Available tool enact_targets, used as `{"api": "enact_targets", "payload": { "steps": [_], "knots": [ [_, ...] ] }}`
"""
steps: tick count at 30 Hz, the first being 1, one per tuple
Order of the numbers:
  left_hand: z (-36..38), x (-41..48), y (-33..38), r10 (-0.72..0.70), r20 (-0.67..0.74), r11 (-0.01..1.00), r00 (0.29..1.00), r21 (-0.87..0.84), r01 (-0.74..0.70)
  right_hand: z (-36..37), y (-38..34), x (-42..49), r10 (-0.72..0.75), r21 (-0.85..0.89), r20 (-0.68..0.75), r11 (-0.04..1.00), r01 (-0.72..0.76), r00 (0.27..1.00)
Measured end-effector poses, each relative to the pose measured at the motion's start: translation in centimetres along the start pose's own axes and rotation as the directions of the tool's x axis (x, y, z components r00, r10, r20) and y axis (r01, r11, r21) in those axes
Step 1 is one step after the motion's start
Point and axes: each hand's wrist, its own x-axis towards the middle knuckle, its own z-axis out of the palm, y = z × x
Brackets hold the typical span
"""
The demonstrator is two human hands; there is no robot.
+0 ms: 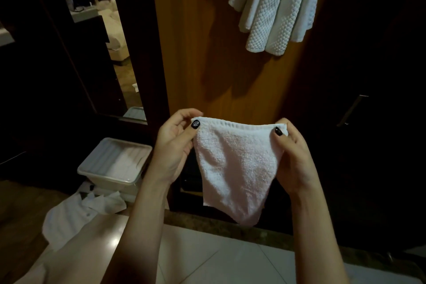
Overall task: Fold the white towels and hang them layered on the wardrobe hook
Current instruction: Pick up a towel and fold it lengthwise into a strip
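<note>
A small white terry towel (237,168) hangs in the air in front of me, held by its two upper corners. My left hand (175,147) pinches the left corner between thumb and fingers. My right hand (295,154) pinches the right corner the same way. The towel's lower part droops to a point. Higher up, white waffle-textured towels (276,7) hang in layers on the brown wardrobe panel (207,41); the hook itself is out of view above the frame.
A clear plastic bin (115,163) with white cloth in it stands on the floor at the left, more white fabric (76,214) crumpled beside it. A mirror (103,41) is at the left. A dark wardrobe door with a metal handle (351,110) is at the right.
</note>
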Motion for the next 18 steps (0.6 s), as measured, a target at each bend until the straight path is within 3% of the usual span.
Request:
{"api": "enact_targets", "payload": {
  "steps": [6,12,18],
  "knots": [
    [0.7,0.1,0.5,-0.002,0.094,0.992,0.996,-0.122,0.013,0.6,-0.7,0.1,-0.021,0.035,0.043,0.999,0.020,0.999],
    [1.5,-0.4,1.7,-0.005,0.299,0.988,0.954,-0.149,0.051,1.2,-2.2,0.3,-0.065,-0.020,0.096,0.998,0.067,0.993],
    [3.3,-0.4,2.6,0.050,0.318,0.996,0.947,-0.080,-0.026,3.1,-2.0,0.3,-0.064,-0.042,0.174,0.996,0.072,0.983]
  ]
}}
